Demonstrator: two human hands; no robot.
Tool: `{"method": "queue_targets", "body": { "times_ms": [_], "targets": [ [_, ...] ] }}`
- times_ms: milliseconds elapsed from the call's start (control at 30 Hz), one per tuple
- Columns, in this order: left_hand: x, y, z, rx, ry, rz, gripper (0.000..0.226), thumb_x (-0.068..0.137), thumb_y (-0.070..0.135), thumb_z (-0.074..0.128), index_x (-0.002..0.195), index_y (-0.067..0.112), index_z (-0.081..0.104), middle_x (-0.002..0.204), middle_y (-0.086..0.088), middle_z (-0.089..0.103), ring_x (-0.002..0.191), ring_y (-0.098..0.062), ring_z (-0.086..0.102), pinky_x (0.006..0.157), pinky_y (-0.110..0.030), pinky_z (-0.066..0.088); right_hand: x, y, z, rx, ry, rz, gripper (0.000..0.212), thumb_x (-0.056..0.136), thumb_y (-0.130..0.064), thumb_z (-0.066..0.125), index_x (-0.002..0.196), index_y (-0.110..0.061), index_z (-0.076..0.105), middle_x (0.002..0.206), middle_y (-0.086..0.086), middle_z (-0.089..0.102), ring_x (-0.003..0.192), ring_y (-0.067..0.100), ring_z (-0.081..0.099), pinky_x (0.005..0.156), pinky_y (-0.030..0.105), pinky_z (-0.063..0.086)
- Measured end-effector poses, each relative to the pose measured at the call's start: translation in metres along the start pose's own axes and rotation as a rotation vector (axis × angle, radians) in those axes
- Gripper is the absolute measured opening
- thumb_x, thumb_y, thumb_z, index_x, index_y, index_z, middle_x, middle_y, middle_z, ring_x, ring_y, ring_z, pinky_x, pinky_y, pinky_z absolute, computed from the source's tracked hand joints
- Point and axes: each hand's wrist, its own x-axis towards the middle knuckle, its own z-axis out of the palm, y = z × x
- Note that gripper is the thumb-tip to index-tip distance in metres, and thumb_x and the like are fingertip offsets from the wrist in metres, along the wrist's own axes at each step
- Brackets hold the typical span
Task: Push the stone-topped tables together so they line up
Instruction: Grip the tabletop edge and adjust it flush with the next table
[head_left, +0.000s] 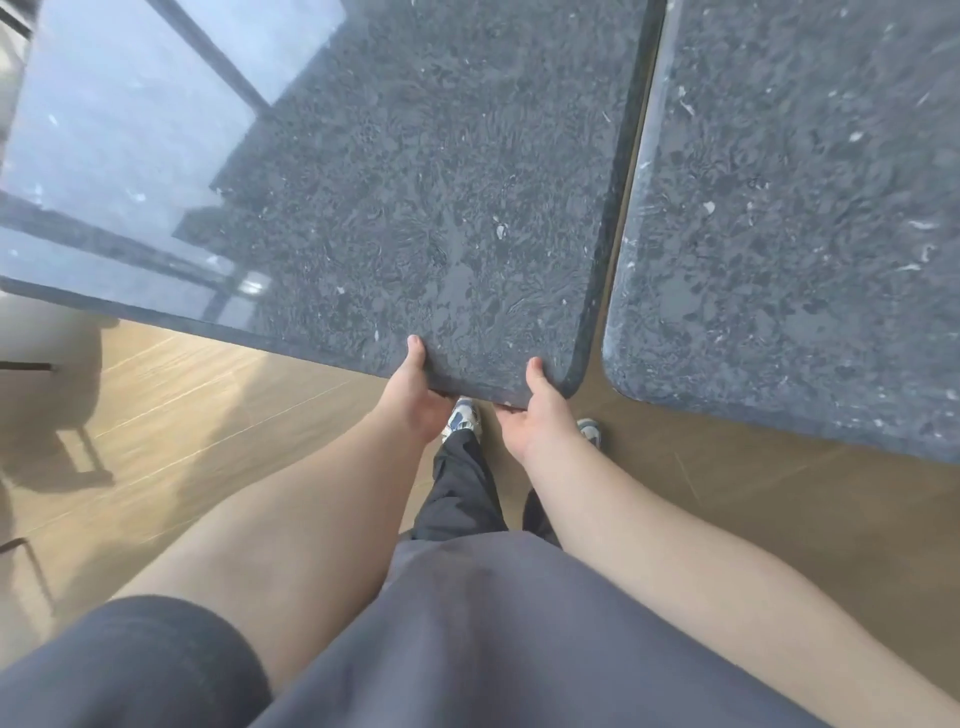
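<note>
We hold the near edge of the dark grey speckled stone-topped table (415, 208) with both hands. Our left hand (415, 395) and right hand (530, 415) each have the thumb on top and the fingers curled under, out of sight. Just right of our grip, a thin gap runs away from us to the second dark grey stone-topped table (795, 218). The two are almost together, not yet lined up. The light brown wooden floor (208, 415) leaves room around us.
</note>
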Motion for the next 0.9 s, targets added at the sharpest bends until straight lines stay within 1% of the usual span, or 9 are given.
{"method": "queue_targets", "body": {
  "times_ms": [67, 133, 433, 567, 633, 667, 767, 833, 900],
  "targets": [
    [-0.001, 0.001, 0.002, -0.011, 0.064, -0.01, 0.048, 0.09, 0.047, 0.069, 0.116, 0.008, 0.06, 0.107, -0.014, 0.07, 0.093, -0.028, 0.067, 0.102, -0.042, 0.05, 0.002, -0.002, -0.001, -0.026, -0.006, 0.007, 0.062, 0.087, -0.028, 0.076, 0.139, -0.008, 0.048, 0.124, 0.015, 0.065, 0.11, 0.033, 0.066, 0.099, 0.054, 0.052],
    [0.001, 0.001, 0.003, 0.0, 0.114, 0.007, 0.054, 0.086, 0.047, 0.075, 0.123, 0.01, 0.059, 0.107, -0.012, 0.071, 0.096, -0.029, 0.07, 0.1, -0.045, 0.053, 0.001, -0.005, -0.002, -0.06, -0.012, 0.017, 0.063, 0.086, -0.029, 0.077, 0.138, -0.007, 0.049, 0.126, 0.015, 0.065, 0.111, 0.033, 0.066, 0.098, 0.054, 0.053],
    [0.007, -0.01, 0.005, 0.008, 0.201, 0.087, 0.054, 0.082, 0.046, 0.079, 0.117, 0.01, 0.06, 0.109, -0.012, 0.072, 0.094, -0.031, 0.071, 0.094, -0.049, 0.056, 0.0, -0.021, -0.009, -0.158, -0.031, 0.058, 0.06, 0.088, -0.028, 0.075, 0.137, -0.005, 0.049, 0.124, 0.014, 0.063, 0.109, 0.03, 0.063, 0.1, 0.047, 0.052],
    [0.009, -0.017, 0.013, 0.02, 0.17, 0.113, 0.048, 0.089, 0.049, 0.07, 0.115, 0.01, 0.059, 0.104, -0.011, 0.07, 0.09, -0.029, 0.07, 0.091, -0.047, 0.057, 0.003, -0.03, -0.01, -0.172, -0.024, 0.055, 0.054, 0.09, -0.027, 0.073, 0.134, -0.005, 0.049, 0.106, 0.013, 0.064, 0.097, 0.028, 0.063, 0.098, 0.044, 0.052],
    [0.006, -0.019, 0.02, 0.05, 0.146, 0.12, 0.041, 0.093, 0.049, 0.064, 0.106, 0.011, 0.059, 0.1, -0.009, 0.068, 0.087, -0.026, 0.069, 0.089, -0.045, 0.056, 0.003, -0.035, -0.007, -0.169, -0.02, 0.051, 0.052, 0.091, -0.025, 0.071, 0.134, -0.005, 0.049, 0.106, 0.015, 0.063, 0.091, 0.028, 0.062, 0.093, 0.045, 0.052],
    [0.006, -0.019, 0.021, 0.064, 0.136, 0.114, 0.04, 0.094, 0.05, 0.062, 0.103, 0.011, 0.058, 0.1, -0.009, 0.068, 0.086, -0.026, 0.068, 0.089, -0.044, 0.056, 0.002, -0.037, -0.007, -0.166, -0.014, 0.047, 0.051, 0.092, -0.024, 0.071, 0.134, -0.005, 0.048, 0.109, 0.016, 0.062, 0.093, 0.029, 0.062, 0.095, 0.046, 0.052],
    [0.008, -0.014, 0.019, 0.087, 0.087, 0.093, 0.047, 0.096, 0.052, 0.058, 0.117, 0.011, 0.057, 0.117, -0.009, 0.067, 0.099, -0.026, 0.068, 0.094, -0.043, 0.054, 0.003, -0.037, -0.006, -0.162, -0.018, 0.07, 0.05, 0.094, -0.022, 0.068, 0.136, -0.005, 0.046, 0.114, 0.016, 0.061, 0.107, 0.032, 0.059, 0.107, 0.051, 0.046],
    [0.006, -0.013, 0.018, 0.121, 0.041, 0.078, 0.056, 0.098, 0.054, 0.052, 0.133, 0.011, 0.053, 0.126, -0.006, 0.064, 0.116, -0.027, 0.065, 0.101, -0.041, 0.052, 0.0, -0.037, -0.004, -0.161, -0.019, 0.068, 0.05, 0.094, -0.02, 0.067, 0.137, -0.006, 0.044, 0.111, 0.016, 0.062, 0.111, 0.034, 0.058, 0.108, 0.052, 0.045],
    [0.006, -0.009, 0.015, 0.188, 0.017, 0.082, 0.062, 0.1, 0.057, 0.045, 0.14, 0.01, 0.049, 0.125, -0.004, 0.061, 0.125, -0.026, 0.061, 0.104, -0.04, 0.051, -0.001, -0.036, -0.003, -0.164, 0.0, 0.057, 0.052, 0.095, -0.02, 0.067, 0.138, -0.007, 0.043, 0.116, 0.017, 0.061, 0.112, 0.034, 0.058, 0.108, 0.052, 0.045]
  ]
}}
